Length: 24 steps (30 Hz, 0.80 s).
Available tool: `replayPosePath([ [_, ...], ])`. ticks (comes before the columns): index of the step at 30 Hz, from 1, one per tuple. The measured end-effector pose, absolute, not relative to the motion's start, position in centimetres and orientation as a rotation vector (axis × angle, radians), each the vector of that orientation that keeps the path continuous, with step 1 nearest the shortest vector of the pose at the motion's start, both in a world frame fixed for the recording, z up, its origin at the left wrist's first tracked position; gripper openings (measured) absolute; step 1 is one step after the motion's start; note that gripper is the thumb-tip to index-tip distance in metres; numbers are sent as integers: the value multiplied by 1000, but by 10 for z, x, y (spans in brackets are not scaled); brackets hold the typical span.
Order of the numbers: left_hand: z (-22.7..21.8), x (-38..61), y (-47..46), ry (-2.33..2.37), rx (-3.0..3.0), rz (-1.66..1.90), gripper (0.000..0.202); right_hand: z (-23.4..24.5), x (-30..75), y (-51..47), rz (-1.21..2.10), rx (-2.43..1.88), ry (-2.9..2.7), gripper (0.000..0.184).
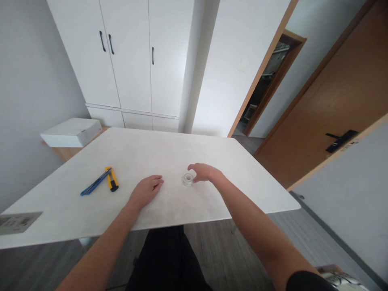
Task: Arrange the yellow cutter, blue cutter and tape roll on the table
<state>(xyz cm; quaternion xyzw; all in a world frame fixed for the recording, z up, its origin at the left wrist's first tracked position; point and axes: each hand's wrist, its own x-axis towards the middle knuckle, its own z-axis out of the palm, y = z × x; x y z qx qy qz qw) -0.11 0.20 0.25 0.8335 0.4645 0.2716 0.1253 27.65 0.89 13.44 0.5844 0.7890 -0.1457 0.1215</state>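
Observation:
A small clear roll of tape (pixel 188 179) lies on the white table (pixel 169 153). My right hand (pixel 203 172) hovers just right of it, fingers curled loosely toward the roll, nothing held. Flat on the tabletop to the left of the roll rests my left hand (pixel 147 190), fingers together and stretched out, holding nothing. Further left lie a yellow utility knife (pixel 112 179) and a blue pen-like tool (pixel 95 182), touching at their far ends.
A grey printed sheet (pixel 16 222) lies at the table's near left corner. A white box (pixel 72 132) sits on a low wooden surface behind the table. White wardrobe doors (pixel 127 56) stand behind; a brown door (pixel 336 109) is open on the right.

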Motion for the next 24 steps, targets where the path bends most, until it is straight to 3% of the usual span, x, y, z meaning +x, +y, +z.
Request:
replayPosePath([
  [3,4,-1,1,1362,2446,771,38,112,258,8,-390,1658,2316,70],
  [10,4,-1,2,1369,2460,774,38,86,255,14,-255,1602,2351,52],
  [24,5,-1,1,1374,2474,737,38,95,428,58,-219,2096,1866,53],
])
